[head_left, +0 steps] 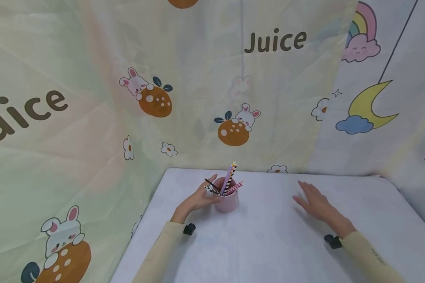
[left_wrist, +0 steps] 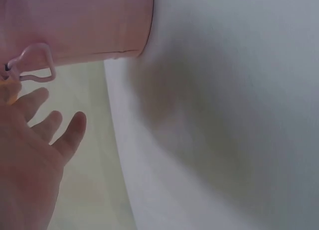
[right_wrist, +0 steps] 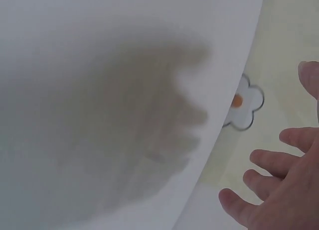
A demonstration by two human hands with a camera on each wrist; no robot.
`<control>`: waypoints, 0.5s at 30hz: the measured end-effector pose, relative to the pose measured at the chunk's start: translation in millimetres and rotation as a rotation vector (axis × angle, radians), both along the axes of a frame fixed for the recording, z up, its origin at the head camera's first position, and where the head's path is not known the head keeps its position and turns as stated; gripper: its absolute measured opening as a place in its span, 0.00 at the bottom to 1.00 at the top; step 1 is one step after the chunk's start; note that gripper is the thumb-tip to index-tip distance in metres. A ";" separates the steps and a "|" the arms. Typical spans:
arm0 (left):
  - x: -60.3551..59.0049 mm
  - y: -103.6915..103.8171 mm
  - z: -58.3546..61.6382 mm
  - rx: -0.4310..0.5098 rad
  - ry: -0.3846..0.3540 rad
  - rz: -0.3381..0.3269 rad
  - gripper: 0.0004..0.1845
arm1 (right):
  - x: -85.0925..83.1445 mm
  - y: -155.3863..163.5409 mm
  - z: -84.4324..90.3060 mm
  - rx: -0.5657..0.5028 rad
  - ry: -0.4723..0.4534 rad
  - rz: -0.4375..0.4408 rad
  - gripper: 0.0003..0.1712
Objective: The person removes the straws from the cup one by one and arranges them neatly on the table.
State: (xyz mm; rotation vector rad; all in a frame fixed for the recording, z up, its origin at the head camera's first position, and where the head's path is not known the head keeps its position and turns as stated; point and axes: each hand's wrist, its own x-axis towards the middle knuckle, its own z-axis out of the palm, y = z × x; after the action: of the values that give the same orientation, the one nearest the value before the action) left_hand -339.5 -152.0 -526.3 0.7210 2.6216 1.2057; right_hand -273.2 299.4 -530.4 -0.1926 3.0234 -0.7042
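A pink bucket (head_left: 226,203) stands on the white table near its back left part, with several straws (head_left: 230,177) leaning in it: purple, black-striped and red-and-white ones. My left hand (head_left: 202,197) is at the bucket's left side, thumb toward the front and a finger behind the rim. Seen from the left wrist, the fingers of that hand (left_wrist: 35,145) are spread beside the bucket wall (left_wrist: 94,21), close to its pink wire handle ear (left_wrist: 47,65). Farther right, my right hand (head_left: 316,203) hovers over the table with its fingers extended and holds nothing.
The white tabletop (head_left: 262,243) ends at a printed cloth backdrop (head_left: 194,129) behind and a similar cloth at the left. Dark wrist cameras (head_left: 333,241) sit at both sleeve cuffs. Shadows of the hands fall on the table.
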 end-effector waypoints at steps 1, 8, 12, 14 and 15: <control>0.2 1.2 0.0 0.007 -0.003 0.002 0.53 | -0.1 -5.3 0.3 -0.001 0.001 0.008 0.48; 1.6 4.6 -0.4 0.021 -0.038 0.034 0.48 | -1.7 -45.0 3.9 -0.065 0.015 0.082 0.48; 1.9 3.8 -1.7 0.030 -0.052 0.040 0.47 | 0.4 -68.1 9.2 -0.157 0.023 0.111 0.46; 1.4 3.9 -2.1 0.037 -0.043 0.033 0.47 | 1.0 -78.8 11.4 -0.198 0.037 0.114 0.43; 1.2 4.0 -2.2 0.040 -0.038 0.029 0.47 | 0.8 -84.0 12.1 -0.213 0.051 0.119 0.42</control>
State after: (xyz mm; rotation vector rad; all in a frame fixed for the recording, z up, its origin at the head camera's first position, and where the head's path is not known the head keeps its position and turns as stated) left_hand -338.3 -148.0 -528.5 0.6627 2.5925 1.2706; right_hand -272.4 215.5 -518.3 -0.3982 2.9484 -1.0235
